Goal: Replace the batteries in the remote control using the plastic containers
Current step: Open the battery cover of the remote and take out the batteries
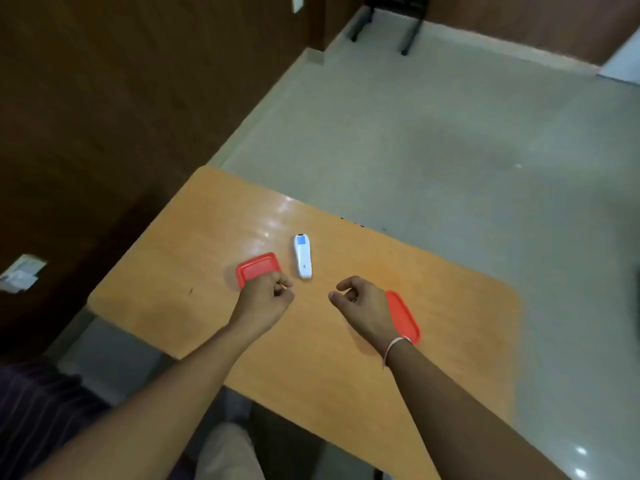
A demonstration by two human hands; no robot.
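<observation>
A white remote control with a small blue screen lies face up on the orange table, near its middle. Left of it sits a plastic container with a red lid; my left hand hovers over its near edge with the fingers curled in and nothing visible in them. A second red-lidded container lies to the right, partly hidden behind my right hand, whose fingers are loosely curled and apart, holding nothing. Both hands are just short of the remote. No batteries are visible.
The table's far edge runs diagonally, with grey floor beyond it. A dark wooden wall stands to the left. Black furniture legs show at the top. My knee is below the near edge.
</observation>
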